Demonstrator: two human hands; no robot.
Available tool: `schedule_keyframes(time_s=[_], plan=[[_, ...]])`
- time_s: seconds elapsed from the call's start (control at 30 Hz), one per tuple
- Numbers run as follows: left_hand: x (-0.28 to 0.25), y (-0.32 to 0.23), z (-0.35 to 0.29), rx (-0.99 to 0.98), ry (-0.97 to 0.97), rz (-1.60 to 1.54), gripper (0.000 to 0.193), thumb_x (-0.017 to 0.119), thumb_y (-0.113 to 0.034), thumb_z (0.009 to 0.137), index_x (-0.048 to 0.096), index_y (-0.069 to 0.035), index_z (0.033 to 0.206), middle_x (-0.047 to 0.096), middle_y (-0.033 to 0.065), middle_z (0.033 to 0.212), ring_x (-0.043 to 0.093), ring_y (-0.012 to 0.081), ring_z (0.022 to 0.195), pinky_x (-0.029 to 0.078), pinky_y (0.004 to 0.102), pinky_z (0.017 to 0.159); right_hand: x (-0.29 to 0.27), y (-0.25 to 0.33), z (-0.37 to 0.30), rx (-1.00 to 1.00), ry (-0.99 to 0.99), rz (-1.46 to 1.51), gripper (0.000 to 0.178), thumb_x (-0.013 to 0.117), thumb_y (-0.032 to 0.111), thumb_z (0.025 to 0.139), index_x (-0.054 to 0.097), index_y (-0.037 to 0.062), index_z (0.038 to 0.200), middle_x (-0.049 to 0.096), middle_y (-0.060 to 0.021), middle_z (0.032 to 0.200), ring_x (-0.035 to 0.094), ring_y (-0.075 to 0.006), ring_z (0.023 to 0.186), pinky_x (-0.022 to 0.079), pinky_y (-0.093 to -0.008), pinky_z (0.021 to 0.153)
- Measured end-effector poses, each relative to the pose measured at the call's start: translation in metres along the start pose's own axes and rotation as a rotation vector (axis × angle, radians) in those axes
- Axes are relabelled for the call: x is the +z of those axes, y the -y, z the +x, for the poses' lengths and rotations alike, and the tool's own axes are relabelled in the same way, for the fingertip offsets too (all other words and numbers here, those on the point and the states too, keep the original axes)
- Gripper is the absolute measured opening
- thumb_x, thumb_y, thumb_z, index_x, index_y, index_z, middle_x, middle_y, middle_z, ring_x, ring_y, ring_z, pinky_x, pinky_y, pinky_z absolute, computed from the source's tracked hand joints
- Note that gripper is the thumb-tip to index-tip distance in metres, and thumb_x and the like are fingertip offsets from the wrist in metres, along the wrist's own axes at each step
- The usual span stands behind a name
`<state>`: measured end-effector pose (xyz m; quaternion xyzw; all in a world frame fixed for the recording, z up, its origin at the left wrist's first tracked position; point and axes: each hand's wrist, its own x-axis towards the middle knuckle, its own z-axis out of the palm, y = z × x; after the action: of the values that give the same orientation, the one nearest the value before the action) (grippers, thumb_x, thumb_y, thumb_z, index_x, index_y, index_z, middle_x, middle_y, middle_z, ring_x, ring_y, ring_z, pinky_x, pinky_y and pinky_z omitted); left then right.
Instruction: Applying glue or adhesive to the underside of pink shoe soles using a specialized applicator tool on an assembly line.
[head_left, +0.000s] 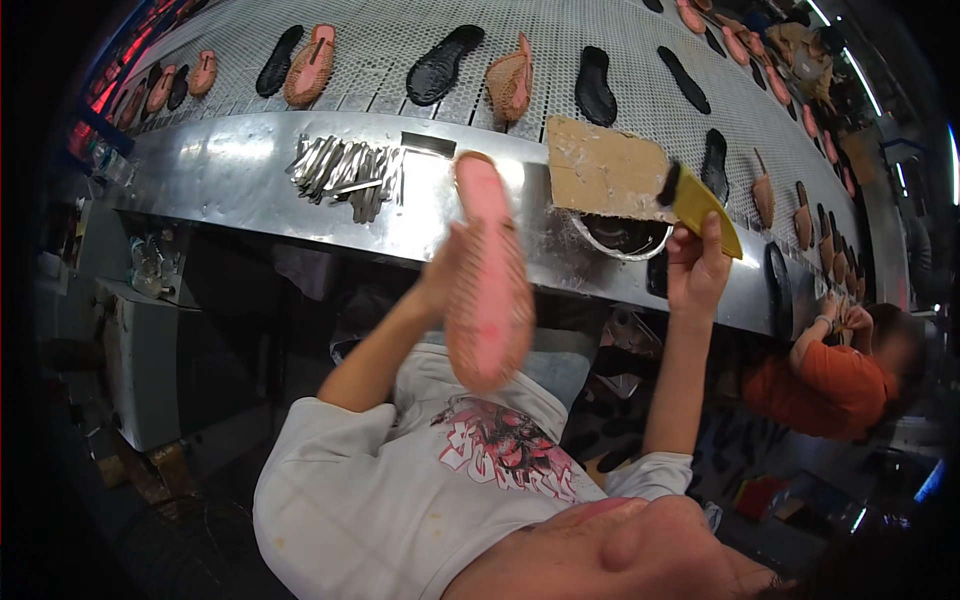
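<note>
Seen from the head camera, looking down, the person's left hand [448, 268] is raised in front of the chest and closed around a pink shoe upper [487, 272], gripping it from the left side so that its pale pink bottom faces the camera; the shoe stands nearly upright, its toe end up by the edge of the metal shelf [230, 180] and its other end down over the white printed T-shirt [400, 480]. The person's right hand [697, 268] is lifted to the right of the shoe and well apart from it, fingers wrapped tight around the yellow handle of a brush [700, 200] whose dark bristles point up and left, touching the right edge of a stained piece of cardboard [605, 168]. The cardboard lies on the shelf over a round white-rimmed pot [625, 238] with dark contents, which shows just beneath it. Farther left on the same shelf lies a loose heap of thin metal strips [345, 172]. Behind the shelf runs a wide perforated conveyor belt [390, 40] carrying black soles [443, 64] and more pink uppers [308, 66] laid out in rows, curving away to the right. At the lower right another person in an orange shirt [830, 385] sits at the same belt with both hands up at its edge. A grey cabinet [140, 360] stands in shadow at the left.
</note>
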<state>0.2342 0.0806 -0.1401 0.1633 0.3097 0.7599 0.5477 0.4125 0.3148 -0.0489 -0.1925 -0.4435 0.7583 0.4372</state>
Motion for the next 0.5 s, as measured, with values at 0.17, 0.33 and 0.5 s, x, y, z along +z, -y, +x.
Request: schedule_keyframes(time_s=[0.17,0.33,0.5], plan=[[-0.051,-0.037,0.012,0.214,-0.235,0.542,0.073,0.024,-0.064,0.090,0.053,0.002,0.102,0.060,0.0074,0.085,0.058,0.0121,0.076,0.049,0.0248,0.067,-0.024,0.014,0.011,0.054,0.387,-1.100,0.013,0.068,0.008,0.079,0.066,-0.0002,0.089,0.063,-0.0041,0.070,0.054,-0.0073,0.058,0.043,-0.0217,0.052],[-0.051,-0.029,0.014,0.232,-0.277,0.505,0.071,0.022,-0.062,0.091,0.055,0.001,0.095,0.061,0.0076,0.082,0.058,0.0110,0.072,0.049,0.0241,0.063,-0.018,-0.003,0.022,-0.044,0.561,-1.185,0.018,0.069,0.008,0.078,0.064,-0.0042,0.090,0.064,-0.0058,0.072,0.057,-0.0089,0.061,0.046,-0.0227,0.057],[-0.049,-0.030,0.015,0.163,-0.329,0.469,0.070,0.021,-0.061,0.092,0.056,0.000,0.095,0.061,0.0069,0.081,0.059,0.0123,0.071,0.049,0.0248,0.064,-0.013,-0.005,0.029,0.203,0.490,-1.026,0.021,0.069,0.011,0.079,0.061,-0.0046,0.091,0.062,-0.0051,0.074,0.056,-0.0091,0.060,0.045,-0.0225,0.050]])
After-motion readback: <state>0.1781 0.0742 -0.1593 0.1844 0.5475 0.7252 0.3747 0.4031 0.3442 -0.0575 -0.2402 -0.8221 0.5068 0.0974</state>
